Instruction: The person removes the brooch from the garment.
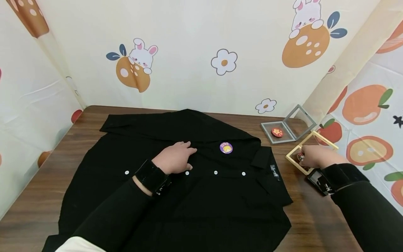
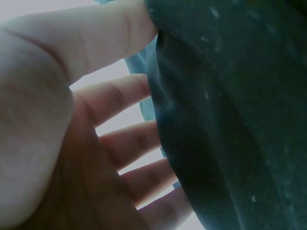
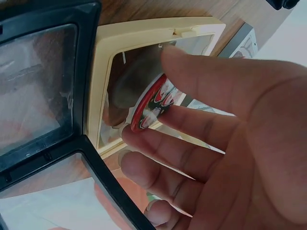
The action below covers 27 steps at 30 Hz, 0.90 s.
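A black shirt with white buttons lies spread out, a round purple badge on it. My left hand rests on the shirt near its middle, fingers loosely extended; in the left wrist view dark cloth covers its fingertips. At the right, my right hand reaches over a yellow-framed clear case. Thumb and fingers pinch a round badge with a red rim and a printed red, white and dark face, seen tilted edge-on in the right wrist view.
Behind the yellow case stands an open grey clear case holding a red badge. A black-framed case lies beside the yellow one, close under my right wrist. Printed curtains enclose the wooden table at back and sides.
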Motion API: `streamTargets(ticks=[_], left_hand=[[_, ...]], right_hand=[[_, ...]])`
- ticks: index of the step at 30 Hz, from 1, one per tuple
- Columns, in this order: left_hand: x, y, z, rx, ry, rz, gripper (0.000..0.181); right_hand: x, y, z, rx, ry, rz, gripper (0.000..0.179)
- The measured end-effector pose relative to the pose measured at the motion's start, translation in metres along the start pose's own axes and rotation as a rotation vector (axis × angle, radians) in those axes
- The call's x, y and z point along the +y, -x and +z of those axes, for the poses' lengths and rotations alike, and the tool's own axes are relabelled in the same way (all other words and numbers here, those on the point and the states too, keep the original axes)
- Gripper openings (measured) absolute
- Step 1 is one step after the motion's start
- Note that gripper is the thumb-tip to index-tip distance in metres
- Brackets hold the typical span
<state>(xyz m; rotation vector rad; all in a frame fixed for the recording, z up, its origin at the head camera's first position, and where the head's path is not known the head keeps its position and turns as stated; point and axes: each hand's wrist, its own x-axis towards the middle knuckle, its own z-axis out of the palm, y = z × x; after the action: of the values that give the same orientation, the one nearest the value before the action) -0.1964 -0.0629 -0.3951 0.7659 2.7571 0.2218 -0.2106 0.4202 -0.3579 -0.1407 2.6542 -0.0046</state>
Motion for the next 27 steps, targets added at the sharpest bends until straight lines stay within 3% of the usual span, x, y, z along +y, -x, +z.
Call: streamTargets(ticks=[16,27], left_hand=[[-0.0018,-0.0018,0.0019,0.001,0.013,0.002,0.061],[-0.0025,-0.0021,0.0005,-0.002,0.022,-0.004,0.061]], right_hand=[[-0.0024,-0.0061,-0.0003,-0.078,-0.05,0.057,0.017],[-0.0042,-0.0041,0.0006,-0.06,-0.065,0.059,0.018]])
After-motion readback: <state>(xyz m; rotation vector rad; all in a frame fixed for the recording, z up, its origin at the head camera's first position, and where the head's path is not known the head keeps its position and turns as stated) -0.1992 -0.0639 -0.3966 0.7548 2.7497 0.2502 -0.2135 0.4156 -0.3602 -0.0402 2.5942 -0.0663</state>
